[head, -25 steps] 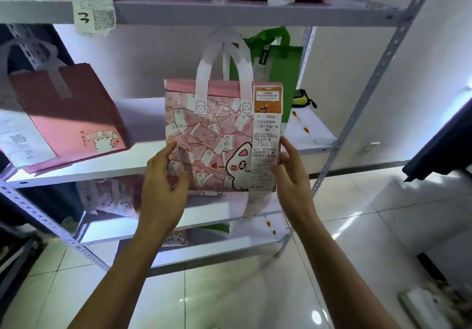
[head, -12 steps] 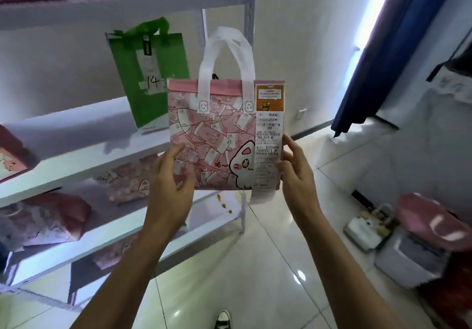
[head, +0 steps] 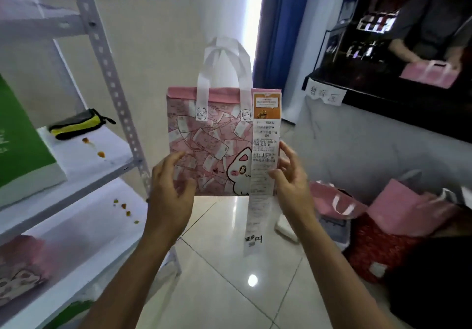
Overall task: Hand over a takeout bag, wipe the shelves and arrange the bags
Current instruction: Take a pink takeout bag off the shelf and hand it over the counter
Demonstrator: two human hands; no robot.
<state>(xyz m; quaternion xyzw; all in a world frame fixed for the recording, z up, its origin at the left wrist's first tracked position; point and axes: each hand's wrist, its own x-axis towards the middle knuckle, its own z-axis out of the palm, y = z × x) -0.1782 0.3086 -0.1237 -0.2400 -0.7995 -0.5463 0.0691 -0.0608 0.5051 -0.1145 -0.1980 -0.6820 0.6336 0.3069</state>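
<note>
Before the counter, both hands' fingers [head: 178, 157] grip the pink bag [head: 212, 144], hiding its lower corners.

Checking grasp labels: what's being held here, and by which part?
The pink bag, held by its lower sides: left hand grips the lower left edge, right hand the lower right edge beside the receipt.

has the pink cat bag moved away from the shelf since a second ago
Yes. The pink cat bag, held between the left hand and right hand, was in front of the shelf; now it is right of the shelf's end post, toward the counter.
</note>
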